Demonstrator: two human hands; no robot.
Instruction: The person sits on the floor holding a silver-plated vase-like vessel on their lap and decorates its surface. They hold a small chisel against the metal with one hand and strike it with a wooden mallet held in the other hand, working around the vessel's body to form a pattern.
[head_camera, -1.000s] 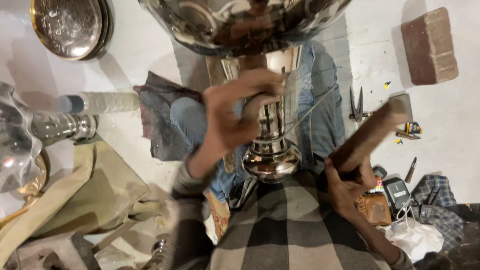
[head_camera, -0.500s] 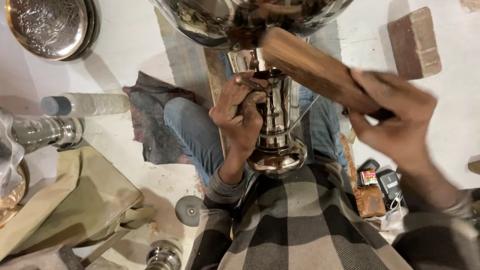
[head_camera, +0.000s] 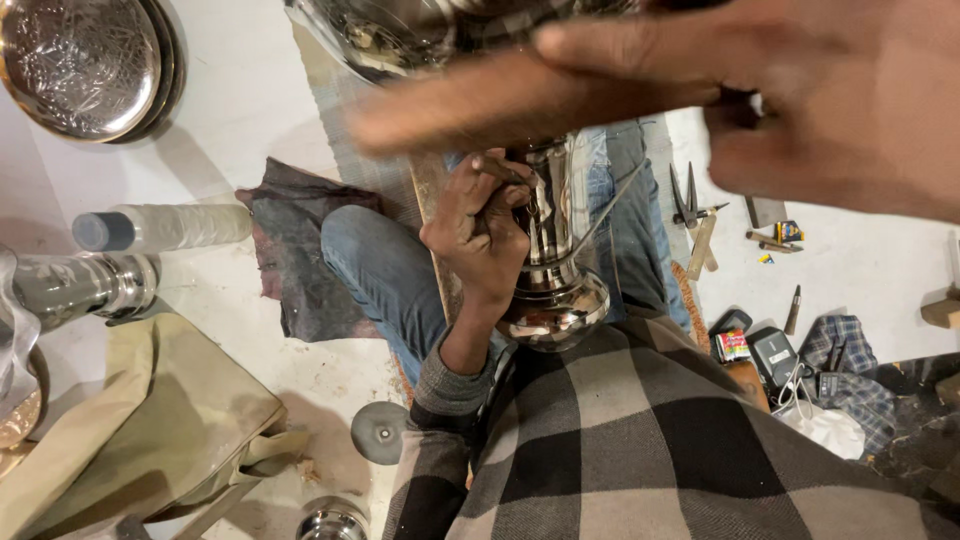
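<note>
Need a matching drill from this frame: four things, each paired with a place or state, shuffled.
Things:
1. left hand
2. plastic bottle
3. engraved metal plate
4. pliers

Places or states:
A. top left corner of the floor
B. lying on its side, left of the knee
C. gripping the stem of the shiny metal vase
D. on the floor, right of the legs

Pairs: 1-C, 2-B, 3-A, 4-D

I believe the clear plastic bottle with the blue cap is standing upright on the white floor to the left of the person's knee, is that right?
Not quite: the head view shows the clear plastic bottle with the blue cap lying on its side, not standing upright. The rest holds: it is on the white floor, to the left of the person's knee.
</note>
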